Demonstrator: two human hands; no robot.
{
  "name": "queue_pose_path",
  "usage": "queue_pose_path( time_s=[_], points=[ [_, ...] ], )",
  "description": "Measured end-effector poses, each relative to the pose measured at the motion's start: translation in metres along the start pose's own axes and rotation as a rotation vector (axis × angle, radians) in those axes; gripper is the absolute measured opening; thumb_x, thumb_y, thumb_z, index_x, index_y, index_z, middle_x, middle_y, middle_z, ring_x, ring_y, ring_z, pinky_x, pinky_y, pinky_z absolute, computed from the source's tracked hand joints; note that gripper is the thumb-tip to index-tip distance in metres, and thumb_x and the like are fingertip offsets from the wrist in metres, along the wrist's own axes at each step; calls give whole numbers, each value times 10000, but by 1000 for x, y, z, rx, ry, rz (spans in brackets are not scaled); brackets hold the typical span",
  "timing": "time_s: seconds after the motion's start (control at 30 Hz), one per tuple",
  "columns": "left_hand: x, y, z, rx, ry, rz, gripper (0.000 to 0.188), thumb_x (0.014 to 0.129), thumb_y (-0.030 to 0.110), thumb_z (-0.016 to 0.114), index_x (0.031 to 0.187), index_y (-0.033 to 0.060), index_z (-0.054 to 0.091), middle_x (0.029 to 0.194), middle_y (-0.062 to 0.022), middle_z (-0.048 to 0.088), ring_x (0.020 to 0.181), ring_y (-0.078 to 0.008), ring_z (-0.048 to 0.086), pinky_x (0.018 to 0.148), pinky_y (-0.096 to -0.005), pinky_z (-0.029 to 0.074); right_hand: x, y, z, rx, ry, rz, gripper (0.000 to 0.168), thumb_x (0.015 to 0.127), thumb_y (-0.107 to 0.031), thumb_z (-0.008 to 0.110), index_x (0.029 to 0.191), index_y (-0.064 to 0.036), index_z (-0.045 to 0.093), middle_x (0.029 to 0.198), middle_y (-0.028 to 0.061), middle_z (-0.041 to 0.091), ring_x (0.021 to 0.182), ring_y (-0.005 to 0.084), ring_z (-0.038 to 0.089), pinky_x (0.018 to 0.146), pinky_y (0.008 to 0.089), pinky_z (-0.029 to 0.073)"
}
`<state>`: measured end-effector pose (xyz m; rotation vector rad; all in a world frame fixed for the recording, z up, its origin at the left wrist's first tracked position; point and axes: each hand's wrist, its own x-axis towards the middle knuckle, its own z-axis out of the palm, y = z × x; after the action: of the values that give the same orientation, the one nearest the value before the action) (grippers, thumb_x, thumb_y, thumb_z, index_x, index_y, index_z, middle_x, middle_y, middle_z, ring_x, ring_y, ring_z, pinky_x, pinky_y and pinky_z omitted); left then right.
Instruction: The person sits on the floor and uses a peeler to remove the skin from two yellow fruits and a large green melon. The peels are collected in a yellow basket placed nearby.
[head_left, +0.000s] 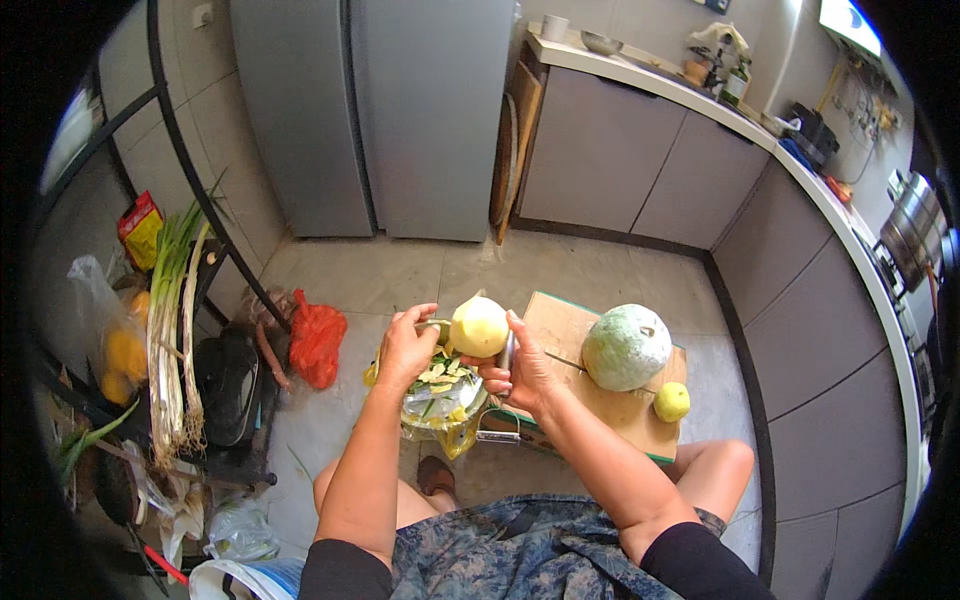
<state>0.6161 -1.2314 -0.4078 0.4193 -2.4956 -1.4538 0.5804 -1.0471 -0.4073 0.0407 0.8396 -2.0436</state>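
Note:
A peeled, pale yellow round fruit is held by my right hand, the thumb at its side and fingertips beneath. That hand also grips the metal handle of a peeler, whose head points down. Left of the fruit, my left hand pinches what looks like a strip of peel. Below both hands is a plastic-lined bin with peelings and green scraps. A large pale green melon or gourd and a yellow-green fruit rest on a cardboard box at the right.
A red plastic bag lies on the floor at left, beside a black rack holding long green onions. A white bucket stands at lower left. Behind are a grey refrigerator and low cabinets.

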Motion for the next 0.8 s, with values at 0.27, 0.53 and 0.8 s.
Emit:
queue_pose_path(
  time_s=[0.27,0.53,0.8],
  points=[
    [-9,22,-4,-518,-510,-104,565,822,366,631,1301,178,399,1166,-69,487,1035,-195,517,735,-327,520,1,3,2,-187,131,22,606,790,-637,499,971,-59,527,687,144,592,358,55,314,320,184,246],
    [-13,25,3,-838,-626,-32,772,735,226,731,1355,166,274,1187,-72,474,1051,-201,520,833,-318,485,-5,-21,5,-290,133,105,618,819,-672,392,916,-74,516,573,96,544,331,58,284,314,179,220],
    [-16,36,15,-719,-430,186,807,646,124,784,1313,133,330,1183,-60,480,1076,-188,502,918,-321,429,-10,-30,3,-246,35,169,591,871,-633,315,885,-69,490,551,76,520,330,71,274,314,204,226]
  ],
)
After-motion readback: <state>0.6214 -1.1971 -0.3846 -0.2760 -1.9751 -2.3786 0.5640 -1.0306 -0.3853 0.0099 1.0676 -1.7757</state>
